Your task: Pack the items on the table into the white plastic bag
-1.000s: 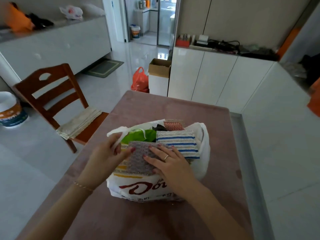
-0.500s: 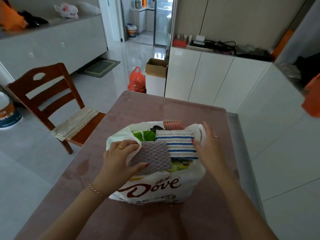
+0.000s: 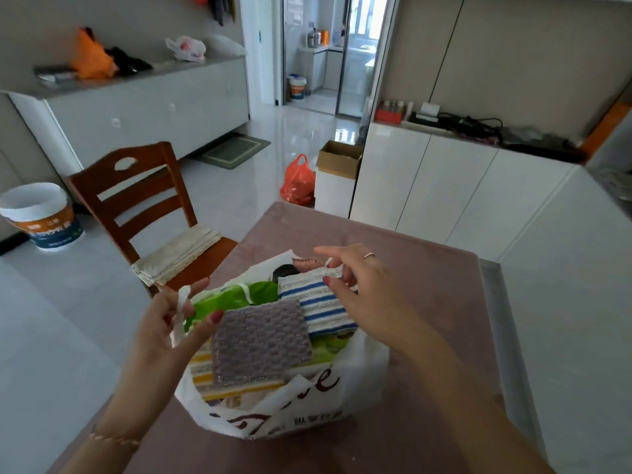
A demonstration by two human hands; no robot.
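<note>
Bag [image 3: 307,410], white plastic with red lettering, sits on the pink table [image 3: 427,336], near edge, mouth open and full. On top: grey cloth [image 3: 260,343], blue-striped cloth [image 3: 318,299] just behind it, yellow-striped cloth [image 3: 212,379] under the grey one, green packet [image 3: 236,295] at back left, pink cloth [image 3: 307,263] at the far rim. Left hand [image 3: 164,330] pinches the left bag handle [image 3: 179,313] between thumb and fingers, raised above the bag. Right hand [image 3: 359,285] pinches the right handle [image 3: 330,263] over the blue-striped cloth, other fingers spread. Wooden chair [image 3: 136,200] left of table.
</note>
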